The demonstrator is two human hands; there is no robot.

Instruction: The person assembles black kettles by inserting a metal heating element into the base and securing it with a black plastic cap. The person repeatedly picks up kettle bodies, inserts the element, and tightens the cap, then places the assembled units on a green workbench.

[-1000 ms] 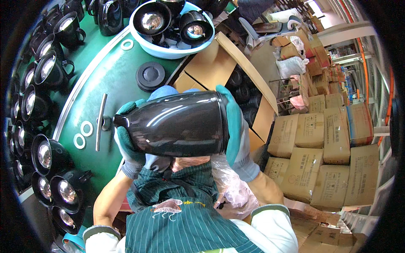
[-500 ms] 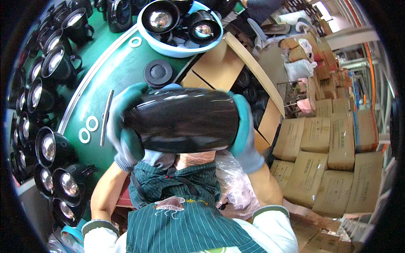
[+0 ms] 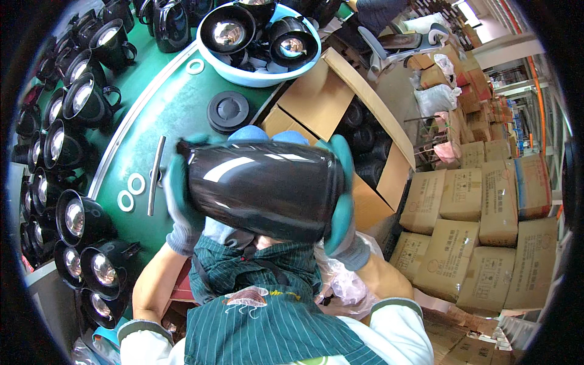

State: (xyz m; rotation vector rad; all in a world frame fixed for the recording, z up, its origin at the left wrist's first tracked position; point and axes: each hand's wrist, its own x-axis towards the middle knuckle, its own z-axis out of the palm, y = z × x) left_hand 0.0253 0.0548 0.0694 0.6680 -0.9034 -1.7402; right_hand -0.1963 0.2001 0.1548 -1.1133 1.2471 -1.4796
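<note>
Right above the lap, there's a glossy black vessel lying sideways, gripped between two gloved hands. The left hand has the left end, though it's too blurry to make out the exact finger placement, and the right hand is clamped round the wider end. Half a second ago it sat pretty level with the left hand wrapped over its front; now it's slanted, wide end nearer the body. So I'd say it's mid-turn, not parked on the tabletop.
</note>
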